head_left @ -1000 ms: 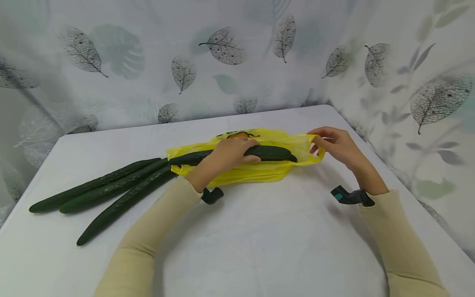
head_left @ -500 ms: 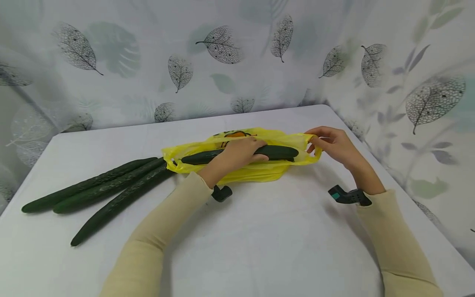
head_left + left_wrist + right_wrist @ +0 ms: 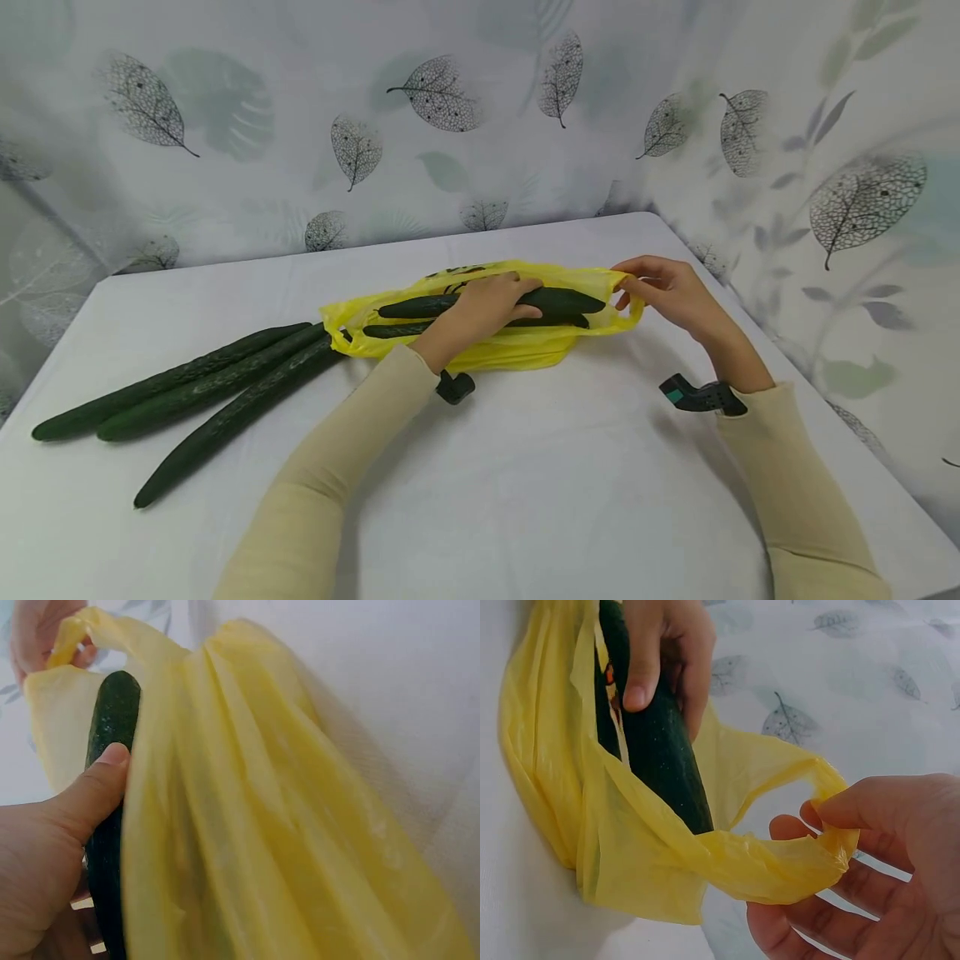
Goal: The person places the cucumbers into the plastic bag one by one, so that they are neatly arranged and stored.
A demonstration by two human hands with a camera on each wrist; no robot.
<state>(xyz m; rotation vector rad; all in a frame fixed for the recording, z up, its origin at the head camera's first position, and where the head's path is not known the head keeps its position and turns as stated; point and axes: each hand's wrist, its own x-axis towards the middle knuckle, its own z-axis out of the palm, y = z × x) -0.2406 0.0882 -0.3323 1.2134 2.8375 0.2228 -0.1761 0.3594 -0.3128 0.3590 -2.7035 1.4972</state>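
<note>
My left hand (image 3: 486, 310) grips a dark green cucumber (image 3: 573, 301) over the opening of a yellow plastic bag (image 3: 506, 357). A second cucumber (image 3: 393, 331) lies in the bag, just in front of the held one and partly hidden by the hand. In the left wrist view the thumb (image 3: 105, 780) presses along the held cucumber's side. At the bag's right end my right hand (image 3: 667, 293) pinches the looped handle (image 3: 829, 859) between thumb and fingers and keeps it raised. Both cucumbers lie lengthwise along the bag.
Three long cucumbers (image 3: 217, 387) lie side by side on the white table (image 3: 540, 475) at the left, their far ends at the bag's left edge. A leaf-patterned curtain (image 3: 420, 167) hangs behind the table and along its right side.
My left hand has carried its cucumber to the right into the bag and slightly away from me, so the second cucumber shows more. The right hand keeps its hold on the handle.
</note>
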